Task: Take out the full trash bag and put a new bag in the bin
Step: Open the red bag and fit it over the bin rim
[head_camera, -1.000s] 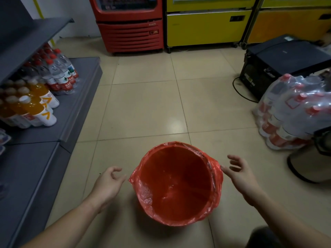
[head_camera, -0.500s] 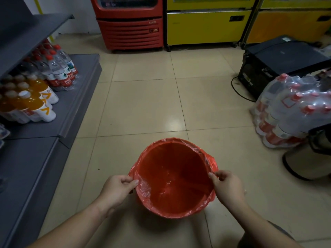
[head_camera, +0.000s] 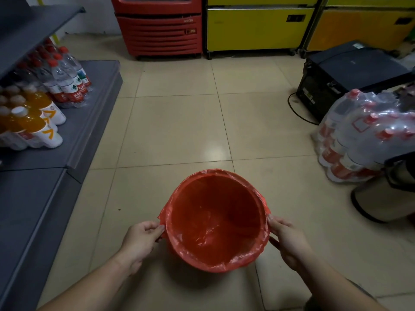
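Observation:
A round bin stands on the tiled floor in front of me, lined with a red plastic bag (head_camera: 213, 221) whose edge is folded out over the rim; the bin's own wall is hidden by the plastic. The bag's inside looks empty. My left hand (head_camera: 140, 241) pinches the bag's folded edge at the left side of the rim. My right hand (head_camera: 284, 236) grips the bag's edge at the right side of the rim.
Grey low shelves (head_camera: 89, 122) on the left carry water bottles (head_camera: 67, 84) and orange drink bottles (head_camera: 38, 126). Wrapped packs of bottles (head_camera: 363, 135), a black box (head_camera: 350, 72) with a cable and a pedal bin (head_camera: 381, 196) stand at right. Red (head_camera: 157, 30) and yellow coolers (head_camera: 258, 28) line the back.
Both hands came in from open positions beside the bin and closed on the bag's edge at the rim. The fold now lies smoother around the rim.

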A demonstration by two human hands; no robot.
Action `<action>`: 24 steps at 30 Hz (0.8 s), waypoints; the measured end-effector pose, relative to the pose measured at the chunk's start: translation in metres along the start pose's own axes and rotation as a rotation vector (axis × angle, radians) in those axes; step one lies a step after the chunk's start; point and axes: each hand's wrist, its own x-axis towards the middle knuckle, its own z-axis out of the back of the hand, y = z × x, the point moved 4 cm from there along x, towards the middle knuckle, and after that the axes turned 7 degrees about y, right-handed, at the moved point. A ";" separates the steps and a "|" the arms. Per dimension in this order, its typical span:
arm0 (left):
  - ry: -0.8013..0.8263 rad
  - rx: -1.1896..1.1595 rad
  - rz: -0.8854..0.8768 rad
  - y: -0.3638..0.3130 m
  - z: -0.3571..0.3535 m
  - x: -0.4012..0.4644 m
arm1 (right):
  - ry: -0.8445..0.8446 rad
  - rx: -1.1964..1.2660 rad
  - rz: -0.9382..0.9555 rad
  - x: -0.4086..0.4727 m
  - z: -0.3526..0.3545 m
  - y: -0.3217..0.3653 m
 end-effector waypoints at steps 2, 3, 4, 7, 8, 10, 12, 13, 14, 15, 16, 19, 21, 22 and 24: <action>-0.002 -0.010 -0.001 -0.002 -0.002 0.001 | 0.015 0.005 -0.016 0.001 -0.002 -0.001; -0.004 -0.017 0.002 -0.004 -0.003 0.000 | 0.019 0.001 -0.013 0.000 -0.003 0.000; -0.004 -0.026 0.011 -0.005 -0.003 -0.001 | 0.015 -0.006 0.000 -0.003 -0.003 0.001; 0.005 -0.059 0.077 -0.005 0.001 -0.011 | -0.063 -0.079 0.125 -0.022 -0.002 0.011; -0.004 -0.049 0.106 -0.005 0.004 -0.016 | -0.110 -0.104 0.158 -0.029 -0.001 0.010; 0.012 0.016 0.154 -0.008 0.008 -0.029 | -0.184 -0.174 0.149 -0.043 -0.003 0.001; 0.106 0.112 0.195 -0.009 0.005 -0.041 | -0.206 -0.300 0.096 -0.054 -0.008 -0.013; 0.155 0.164 0.218 -0.009 0.001 -0.046 | -0.221 -0.380 0.081 -0.058 -0.010 -0.018; 0.188 0.211 0.235 -0.009 -0.004 -0.050 | -0.244 -0.475 0.078 -0.061 -0.012 -0.022; 0.204 0.249 0.239 -0.010 -0.008 -0.052 | -0.267 -0.570 0.090 -0.063 -0.013 -0.025; 0.204 0.282 0.231 -0.010 -0.012 -0.054 | -0.283 -0.640 0.112 -0.065 -0.016 -0.027; 0.171 0.346 0.175 -0.013 -0.021 -0.055 | -0.298 -0.651 0.145 -0.066 -0.021 -0.030; 0.150 0.350 0.135 -0.014 -0.024 -0.054 | -0.301 -0.648 0.117 -0.066 -0.022 -0.033; 0.143 0.345 0.124 -0.013 -0.025 -0.053 | -0.300 -0.644 0.102 -0.065 -0.021 -0.034; 0.137 0.329 0.114 -0.010 -0.025 -0.052 | -0.280 -0.595 0.095 -0.066 -0.020 -0.037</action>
